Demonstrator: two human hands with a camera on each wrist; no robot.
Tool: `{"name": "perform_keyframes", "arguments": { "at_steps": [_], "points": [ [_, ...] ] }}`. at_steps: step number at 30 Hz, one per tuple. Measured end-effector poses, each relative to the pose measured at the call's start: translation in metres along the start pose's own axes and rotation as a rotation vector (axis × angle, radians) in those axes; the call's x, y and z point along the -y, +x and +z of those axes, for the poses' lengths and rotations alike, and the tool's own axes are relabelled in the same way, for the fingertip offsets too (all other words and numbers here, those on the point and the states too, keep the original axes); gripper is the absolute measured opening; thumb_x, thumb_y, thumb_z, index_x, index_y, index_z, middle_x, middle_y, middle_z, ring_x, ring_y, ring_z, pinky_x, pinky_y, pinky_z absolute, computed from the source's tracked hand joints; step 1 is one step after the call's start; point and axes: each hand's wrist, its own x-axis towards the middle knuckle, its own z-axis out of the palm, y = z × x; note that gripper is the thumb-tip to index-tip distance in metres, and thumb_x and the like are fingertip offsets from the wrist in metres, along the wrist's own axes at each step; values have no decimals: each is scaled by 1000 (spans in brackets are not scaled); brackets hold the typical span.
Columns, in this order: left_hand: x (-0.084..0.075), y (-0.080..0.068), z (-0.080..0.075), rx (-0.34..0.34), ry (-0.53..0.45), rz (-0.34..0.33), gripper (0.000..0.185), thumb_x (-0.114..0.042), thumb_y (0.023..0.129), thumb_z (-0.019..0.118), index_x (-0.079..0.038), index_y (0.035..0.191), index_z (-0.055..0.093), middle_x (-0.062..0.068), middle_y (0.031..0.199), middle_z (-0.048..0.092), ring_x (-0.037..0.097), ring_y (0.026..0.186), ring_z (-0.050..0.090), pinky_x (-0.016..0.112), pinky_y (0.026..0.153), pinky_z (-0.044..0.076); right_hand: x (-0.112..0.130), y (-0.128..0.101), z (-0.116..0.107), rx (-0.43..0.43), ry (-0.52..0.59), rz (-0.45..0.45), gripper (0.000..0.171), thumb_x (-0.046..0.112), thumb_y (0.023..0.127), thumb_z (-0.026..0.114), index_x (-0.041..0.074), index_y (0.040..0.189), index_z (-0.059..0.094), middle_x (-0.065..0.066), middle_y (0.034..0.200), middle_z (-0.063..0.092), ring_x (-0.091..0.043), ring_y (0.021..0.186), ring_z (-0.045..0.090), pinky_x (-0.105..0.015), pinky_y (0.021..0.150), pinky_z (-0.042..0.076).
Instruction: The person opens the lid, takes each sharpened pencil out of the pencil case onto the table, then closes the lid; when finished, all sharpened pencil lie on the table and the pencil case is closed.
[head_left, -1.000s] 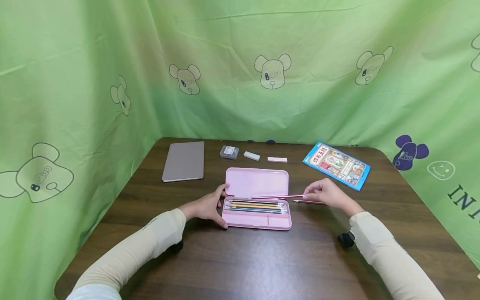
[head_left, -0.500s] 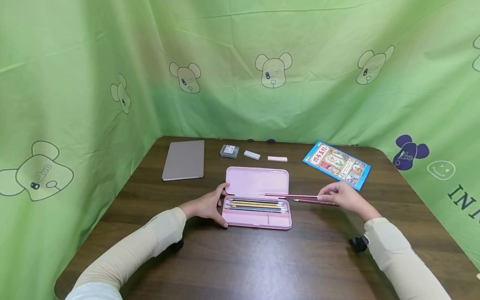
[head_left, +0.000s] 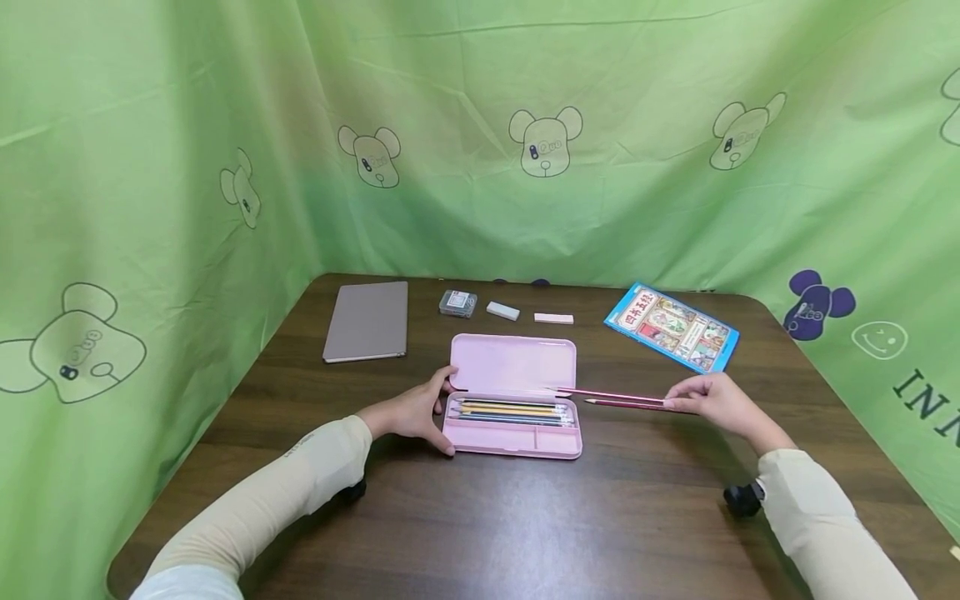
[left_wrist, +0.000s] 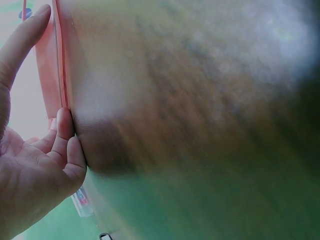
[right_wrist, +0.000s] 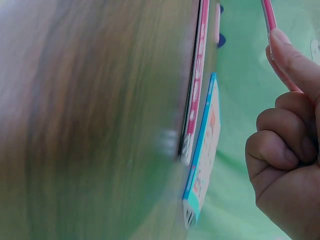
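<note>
A pink pencil case (head_left: 491,438) lies with its lid (head_left: 513,361) folded back. Several pencils (head_left: 513,409) fill its rear compartment; the two front ones hold nothing. My left hand (head_left: 405,413) grips the case's left end, thumb at the front corner and fingers by the hinge. To the right of the case, my right hand (head_left: 712,402) pinches the end of a red pencil (head_left: 611,393) between thumb and forefinger, its tip over the lid's right edge. Just below it in the head view lies a second red pencil (head_left: 618,404), seen on the table in the right wrist view.
Behind the case are a small clear box (head_left: 457,303), a white eraser (head_left: 502,311) and a pale pink strip (head_left: 553,318). A grey notebook (head_left: 367,321) lies at the back left, a blue-edged book (head_left: 671,327) at the back right. Green cloth (head_left: 450,208) surrounds the table (head_left: 510,525).
My right hand has moved right and slightly towards me, drawing the red pencil away from over the case. The left hand and the case have stayed put.
</note>
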Motion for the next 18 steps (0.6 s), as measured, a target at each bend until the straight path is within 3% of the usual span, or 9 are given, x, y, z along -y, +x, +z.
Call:
{"name": "perform_keyframes", "arguments": {
  "at_steps": [4,11,18],
  "points": [
    [0,0,0,1,-3,-3,119,-31,58,88,-12,144,8,8,130,40,18,96,47,35,86,39,-7,-6,-6,-7,-2,19,23,22,80,72,0,87,70,9,51,34,-1,52,30,-24,49,31],
    [-1,-1,1,4,-9,-2,119,-31,58,88,-12,144,8,8,130,40,18,97,47,35,86,39,-18,-18,-17,1,-28,74,24,24,81,71,1,87,71,0,63,62,1,63,44,-22,58,39],
    [0,0,0,-6,5,-2,120,-32,57,89,-12,144,9,6,129,40,16,95,46,32,85,39,-31,-28,-23,-4,-38,69,22,20,80,71,-1,86,70,4,59,58,2,60,43,-21,56,38]
  ]
}}
